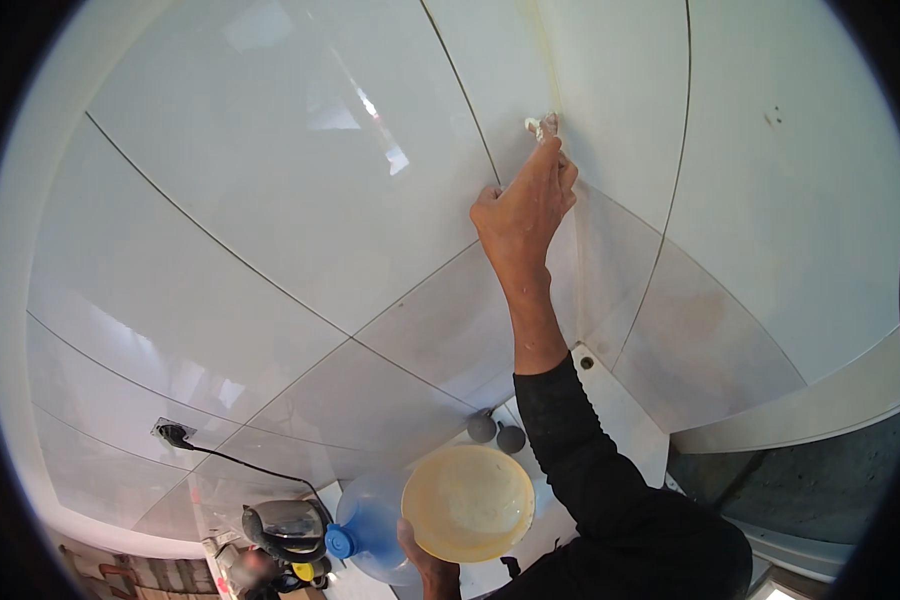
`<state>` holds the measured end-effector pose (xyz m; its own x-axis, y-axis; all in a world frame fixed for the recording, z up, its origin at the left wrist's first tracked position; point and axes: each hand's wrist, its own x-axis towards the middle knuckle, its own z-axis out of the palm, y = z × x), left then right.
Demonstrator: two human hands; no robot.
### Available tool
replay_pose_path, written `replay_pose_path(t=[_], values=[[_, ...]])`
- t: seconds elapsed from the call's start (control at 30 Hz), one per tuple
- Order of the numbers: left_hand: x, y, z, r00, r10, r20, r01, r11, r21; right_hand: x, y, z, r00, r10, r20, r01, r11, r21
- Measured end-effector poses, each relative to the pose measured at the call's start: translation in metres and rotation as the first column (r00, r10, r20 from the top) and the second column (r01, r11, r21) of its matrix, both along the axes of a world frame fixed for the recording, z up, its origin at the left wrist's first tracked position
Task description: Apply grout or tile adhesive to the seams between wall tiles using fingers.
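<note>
My right hand (526,215) is raised to the corner of the white tiled walls (280,200), its fingers closed around something smeared with white paste (542,126) at a vertical joint streaked pale yellow. I cannot make out what that held item is. My left hand (418,548), low in the view, grips the rim of a pale yellow bowl (470,495) with a whitish residue inside. Just behind the bowl is a large translucent blue water jug (372,510) with a blue cap.
A steel kettle (275,525) stands left of the jug, below a black plug (175,434) in a wall socket with its cord hanging. Two dark round objects (495,432) sit on a white ledge (625,420) with a hole. Dark flooring (770,470) shows at lower right.
</note>
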<state>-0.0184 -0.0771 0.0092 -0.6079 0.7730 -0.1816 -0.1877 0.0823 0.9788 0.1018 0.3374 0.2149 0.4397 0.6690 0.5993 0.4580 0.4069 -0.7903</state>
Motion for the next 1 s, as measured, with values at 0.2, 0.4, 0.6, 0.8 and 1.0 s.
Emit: replay_pose_path(t=[0.2, 0.4, 0.6, 0.8, 1.0], values=[[0.007, 0.015, -0.009, 0.965, 0.129, 0.227, -0.170, 0.970, 0.176, 0.003, 0.006, 0.037, 0.999, -0.015, 0.047, 0.010, 0.995, 0.095], [0.011, 0.019, 0.010, 0.993, 0.083, 0.089, -0.097, 0.981, 0.170, 0.004, 0.012, 0.092, 0.996, -0.043, 0.083, 0.023, 0.973, 0.231], [0.010, 0.016, 0.005, 0.988, 0.089, 0.122, -0.116, 0.965, 0.233, 0.005, 0.016, 0.118, 0.997, -0.022, 0.073, 0.006, 0.978, 0.206], [0.010, 0.018, -0.001, 0.985, 0.089, 0.149, -0.127, 0.954, 0.271, 0.019, 0.022, 0.152, 0.991, -0.002, 0.131, -0.030, 0.970, 0.242], [0.005, 0.009, 0.003, 0.987, -0.032, 0.154, -0.016, 0.953, 0.302, 0.034, -0.055, 0.079, 0.890, 0.285, 0.355, -0.449, 0.672, 0.589]])
